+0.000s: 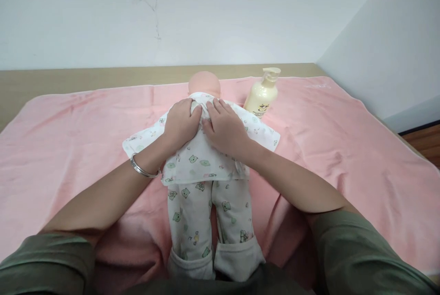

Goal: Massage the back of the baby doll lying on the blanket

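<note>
A baby doll [205, 147] in a white printed top and matching trousers [192, 215] lies stretched out in front of me, its bald head [204, 83] at the far end and no face showing. My left hand [183, 122] rests on the top near the doll's left-side shoulder, thumb apart from the fingers. Beside it, my right hand [225, 125] lies flat over the upper torso with its fingers extended. The two thumbs nearly meet at the middle. Both palms press on the cloth, and neither hand grips anything that I can see. The doll's sleeves spread out to each side.
A pale yellow pump bottle [263, 93] stands behind the right sleeve, close to the doll's head. Under everything is a pink blanket [85, 148], wrinkled near me, on a wooden tabletop [137, 75]. White walls [220, 15] rise behind and at the right.
</note>
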Demonstrator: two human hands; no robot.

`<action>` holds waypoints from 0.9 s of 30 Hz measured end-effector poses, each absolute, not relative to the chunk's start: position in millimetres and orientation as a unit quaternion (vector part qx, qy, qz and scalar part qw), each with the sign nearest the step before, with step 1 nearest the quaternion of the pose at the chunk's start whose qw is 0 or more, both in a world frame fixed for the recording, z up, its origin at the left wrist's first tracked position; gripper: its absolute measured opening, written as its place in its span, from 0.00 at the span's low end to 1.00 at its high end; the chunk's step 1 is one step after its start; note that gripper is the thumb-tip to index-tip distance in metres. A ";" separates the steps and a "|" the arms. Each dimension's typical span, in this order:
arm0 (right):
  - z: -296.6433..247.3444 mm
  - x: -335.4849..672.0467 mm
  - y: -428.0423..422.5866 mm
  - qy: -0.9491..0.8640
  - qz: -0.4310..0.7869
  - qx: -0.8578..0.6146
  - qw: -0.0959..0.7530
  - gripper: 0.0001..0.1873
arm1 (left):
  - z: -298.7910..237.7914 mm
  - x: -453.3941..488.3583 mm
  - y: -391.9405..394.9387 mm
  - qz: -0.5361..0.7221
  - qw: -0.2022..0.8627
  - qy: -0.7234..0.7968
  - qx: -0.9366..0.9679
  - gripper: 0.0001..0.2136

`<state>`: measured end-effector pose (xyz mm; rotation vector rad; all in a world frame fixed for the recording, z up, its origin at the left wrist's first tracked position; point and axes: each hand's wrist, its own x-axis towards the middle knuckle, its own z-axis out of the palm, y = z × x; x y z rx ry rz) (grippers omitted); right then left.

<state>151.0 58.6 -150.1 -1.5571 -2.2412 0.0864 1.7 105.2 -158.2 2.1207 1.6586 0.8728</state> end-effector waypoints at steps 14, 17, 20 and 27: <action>-161.2 165.4 86.9 -0.784 0.080 -0.556 0.263 0.29 | -164.5 17.2 79.9 0.313 0.077 0.570 0.756 0.16; -158.6 168.3 90.9 -0.801 0.077 -0.549 0.225 0.32 | -169.6 20.6 72.7 0.332 0.080 0.555 0.758 0.19; -154.2 170.0 91.5 -0.815 0.080 -0.537 0.201 0.33 | -172.0 22.7 67.5 0.342 0.097 0.555 0.753 0.20; -145.5 152.1 58.1 -0.788 0.035 -0.590 0.176 0.32 | -159.5 13.8 82.9 0.389 0.219 0.572 0.688 0.20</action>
